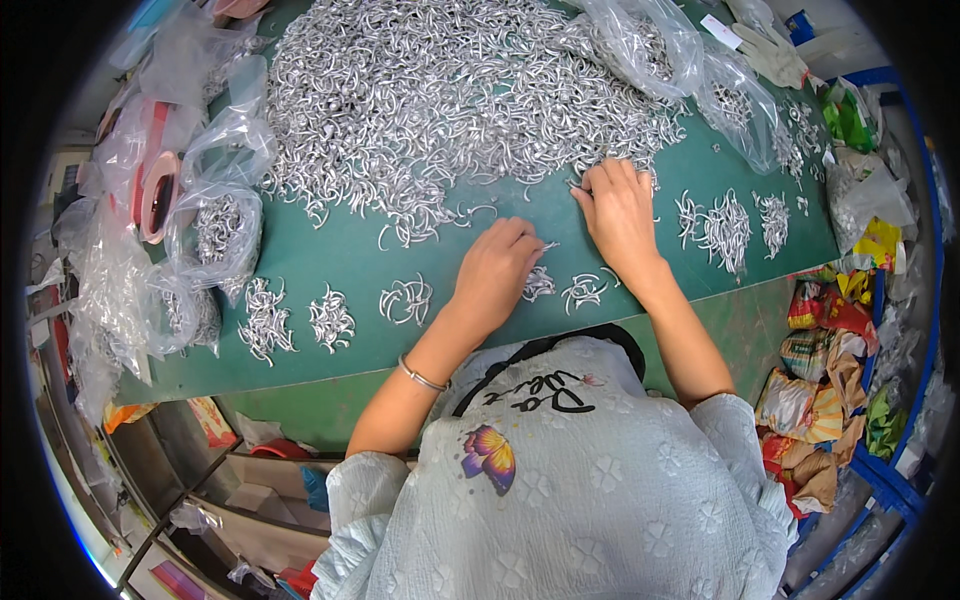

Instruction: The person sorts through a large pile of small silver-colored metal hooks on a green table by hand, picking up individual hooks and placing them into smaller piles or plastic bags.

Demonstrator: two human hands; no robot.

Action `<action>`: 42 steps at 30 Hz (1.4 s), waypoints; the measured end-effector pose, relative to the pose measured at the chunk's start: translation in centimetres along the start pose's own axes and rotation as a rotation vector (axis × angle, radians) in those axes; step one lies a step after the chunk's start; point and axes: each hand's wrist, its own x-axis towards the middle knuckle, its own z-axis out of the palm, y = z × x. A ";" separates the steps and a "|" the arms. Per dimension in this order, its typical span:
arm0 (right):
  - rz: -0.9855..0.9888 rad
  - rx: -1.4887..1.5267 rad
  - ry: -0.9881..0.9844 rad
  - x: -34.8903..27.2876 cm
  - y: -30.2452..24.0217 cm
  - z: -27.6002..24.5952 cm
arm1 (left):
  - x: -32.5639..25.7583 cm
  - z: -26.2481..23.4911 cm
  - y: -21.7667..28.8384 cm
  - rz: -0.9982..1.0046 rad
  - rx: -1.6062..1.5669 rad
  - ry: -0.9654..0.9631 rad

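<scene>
A large heap of small silvery curved metal pieces (430, 90) covers the far part of the green table (340, 240). My left hand (497, 268) is closed near the table's middle, a curved metal piece (548, 246) poking out at its fingertips. Just below those fingers lies a little pile of pieces (538, 284), with a looser pile (584, 291) to its right. My right hand (620, 210) rests at the heap's near edge, its fingers bent together. What they grip, if anything, is too small to make out.
Small piles (265, 320) of the pieces lie along the near edge at left, and more (727, 232) at right. Clear plastic bags (225, 225), some with pieces inside, crowd the left side; others (735, 100) lie far right. A blue rack (890, 480) with colourful packages stands at right.
</scene>
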 end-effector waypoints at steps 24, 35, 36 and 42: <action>-0.124 0.383 -0.168 1.7 -0.7 -0.4 | 0.1 -0.5 -0.6 0.113 0.114 -0.044; -0.241 0.050 0.021 5.7 2.5 1.4 | 0.0 -0.1 -0.8 0.174 0.102 -0.071; -0.187 0.054 0.063 6.0 3.1 1.0 | -0.1 -0.1 -0.7 0.168 0.101 -0.065; -0.162 0.115 0.046 4.8 1.2 -0.2 | -0.1 0.1 -0.7 0.125 0.091 -0.084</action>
